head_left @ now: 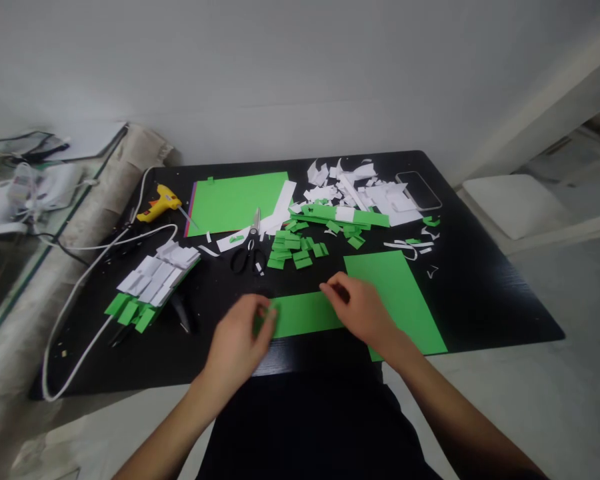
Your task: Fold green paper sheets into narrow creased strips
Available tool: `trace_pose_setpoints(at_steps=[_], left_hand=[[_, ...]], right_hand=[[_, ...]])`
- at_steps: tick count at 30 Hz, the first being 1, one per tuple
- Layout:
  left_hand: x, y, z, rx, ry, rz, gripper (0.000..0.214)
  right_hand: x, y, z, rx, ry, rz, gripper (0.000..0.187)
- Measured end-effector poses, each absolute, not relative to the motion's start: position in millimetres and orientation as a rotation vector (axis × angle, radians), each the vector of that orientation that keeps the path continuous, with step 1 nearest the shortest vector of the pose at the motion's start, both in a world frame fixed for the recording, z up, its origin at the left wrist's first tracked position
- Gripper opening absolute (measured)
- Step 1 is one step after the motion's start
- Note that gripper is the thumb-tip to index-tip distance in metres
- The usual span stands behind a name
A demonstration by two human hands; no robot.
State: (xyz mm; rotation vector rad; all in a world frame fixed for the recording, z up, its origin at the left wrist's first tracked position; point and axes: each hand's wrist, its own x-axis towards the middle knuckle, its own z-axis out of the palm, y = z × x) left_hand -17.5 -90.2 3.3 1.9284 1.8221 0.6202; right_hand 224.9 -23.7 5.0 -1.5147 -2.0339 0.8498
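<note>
A green paper strip [305, 313] lies near the front edge of the black table, between my hands. My left hand [243, 333], slightly blurred, is closed at the strip's left end, thumb and fingers pinched on it. My right hand [363, 310] is closed too, thumb and forefinger pinched at the strip's upper edge. Under and beside my right wrist is a larger green sheet [405, 300]. Beyond the strip sit several small folded green paper pieces [295, 248] and black-handled scissors [253, 250], blades pointing away.
At left is a layered white-and-green paper piece [155, 277]. Behind it lies a yellow glue gun [160, 203], near a looping white cable [63, 333]. Green sheets [240, 197], white paper scraps [350, 187] and a phone-like outlined object [420, 191] occupy the back. A wall [300, 80] rises behind.
</note>
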Motion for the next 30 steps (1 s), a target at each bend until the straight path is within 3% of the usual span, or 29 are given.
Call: trace_pose_setpoints(at_steps=[3,9,19,30], left_hand=[[15,-71,10,1.98,1.724,0.309,0.022],[47,-39,14,1.985,1.904,-0.143,0.033],[7,-36,25,1.789,1.976,-0.263,0.043],[-44,-44,21,1.611,1.912,-0.153,0.045]], right_hand=[[214,-26,-2,-1.475,-2.087,0.906,0.013],[209,-25,-6,-1.59,-2.148,0.944,0.008],[208,-20,2,-1.621,-2.133,1.044,0.006],[210,-21,-2,-1.598,-2.113,1.064,0.009]])
